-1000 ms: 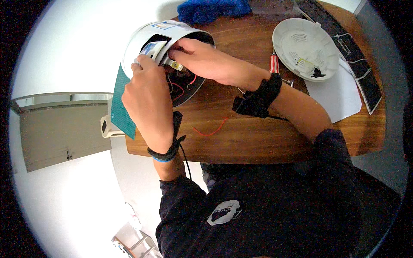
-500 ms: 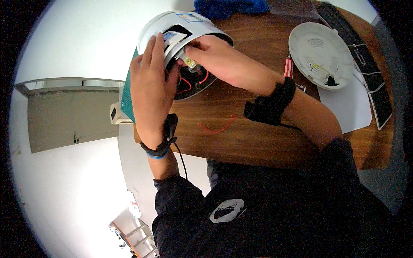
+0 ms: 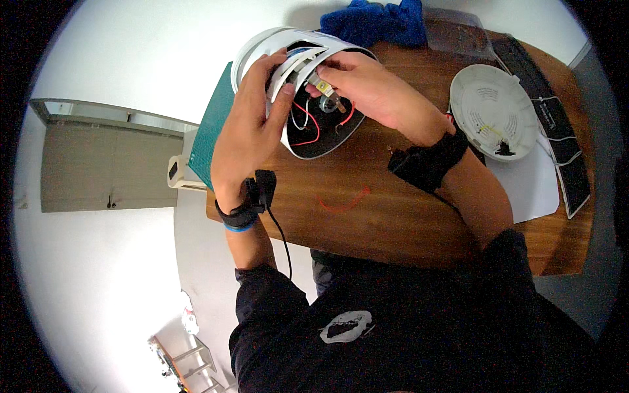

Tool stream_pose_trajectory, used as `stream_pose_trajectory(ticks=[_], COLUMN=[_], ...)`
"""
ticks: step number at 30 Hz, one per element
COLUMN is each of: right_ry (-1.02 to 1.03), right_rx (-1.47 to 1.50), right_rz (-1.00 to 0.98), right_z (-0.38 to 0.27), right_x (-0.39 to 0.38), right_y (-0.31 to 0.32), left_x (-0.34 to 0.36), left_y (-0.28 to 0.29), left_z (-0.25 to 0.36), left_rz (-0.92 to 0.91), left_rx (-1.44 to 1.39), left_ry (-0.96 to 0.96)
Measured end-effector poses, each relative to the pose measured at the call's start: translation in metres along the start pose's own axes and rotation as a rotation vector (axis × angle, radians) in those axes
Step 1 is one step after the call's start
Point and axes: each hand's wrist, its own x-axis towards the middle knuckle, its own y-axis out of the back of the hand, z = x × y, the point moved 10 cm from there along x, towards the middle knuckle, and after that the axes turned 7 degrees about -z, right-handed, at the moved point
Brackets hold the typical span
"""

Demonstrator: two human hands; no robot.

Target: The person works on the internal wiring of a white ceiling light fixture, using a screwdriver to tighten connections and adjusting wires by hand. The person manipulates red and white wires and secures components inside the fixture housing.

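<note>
Housing (image 3: 278, 40) has tilted; left grip (image 3: 249, 124) holds it.

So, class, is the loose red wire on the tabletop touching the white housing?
Apart: the head view plainly shows bare tabletop between the loose red wire and the white housing.

Fingers (image 3: 282, 107) on open white housing (image 3: 335, 43)

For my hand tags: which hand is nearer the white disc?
Right. The right hand is left of the white disc, apart from it; the left hand is farther left, at the white housing.
</note>
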Motion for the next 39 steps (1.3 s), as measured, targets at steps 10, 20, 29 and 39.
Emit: stream_pose_trajectory(ticks=[10,20,29,39], right_ry=[-0.09,-0.019,-0.009,0.073], right_rx=[0.049,-0.119,-0.246,-0.218], right_rz=[0.075,0.055,0.085,0.156], right_z=[-0.011,-0.015,-0.019,-0.012], right_x=[0.003,0.009,0.006,0.007], right_y=[0.001,0.005,0.005,0.0], left_x=[0.016,0.028,0.018,0.023], left_y=[0.017,0.024,0.018,0.011], left_z=[0.001,0.002,-0.007,-0.024], left_rz=[-0.113,-0.035,0.036,0.04], left_rx=[-0.031,0.083,0.03,-0.103], left_ry=[-0.096,-0.037,-0.028,0.049])
